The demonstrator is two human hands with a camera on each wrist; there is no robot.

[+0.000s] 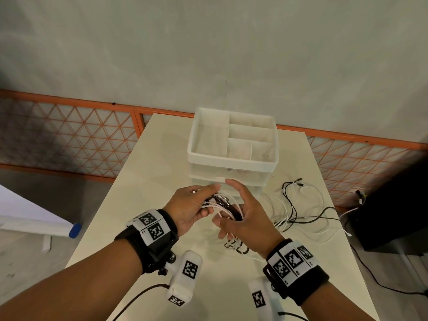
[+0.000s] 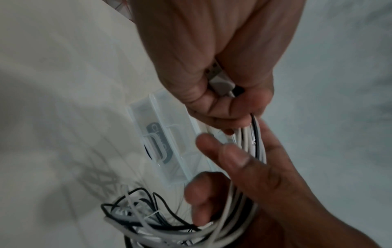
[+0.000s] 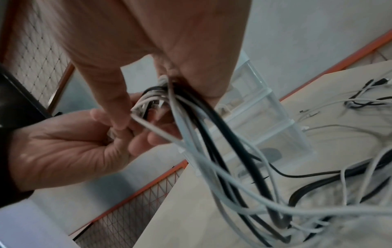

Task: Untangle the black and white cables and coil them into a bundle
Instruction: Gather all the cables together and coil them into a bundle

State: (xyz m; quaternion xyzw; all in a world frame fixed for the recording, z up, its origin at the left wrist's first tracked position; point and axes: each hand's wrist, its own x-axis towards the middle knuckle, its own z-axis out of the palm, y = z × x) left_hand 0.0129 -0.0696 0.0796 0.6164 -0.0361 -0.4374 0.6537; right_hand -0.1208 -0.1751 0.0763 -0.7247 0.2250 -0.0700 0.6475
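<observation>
Above the surface [image 1: 129,193], in the head view, your left hand [image 1: 188,206] pinches the gathered cables [image 1: 223,206] while your right hand [image 1: 243,214] hooks its loops, so you are mid-coil; loose lengths trail right, just beside the organizer [image 1: 232,140], and could snag it. Left wrist view: your left fingers [image 2: 222,107] curl round a white plug [image 2: 220,82]. Right wrist view: strands [image 3: 212,134] hang crossed below your right hand, so next feed slack steadily.
</observation>
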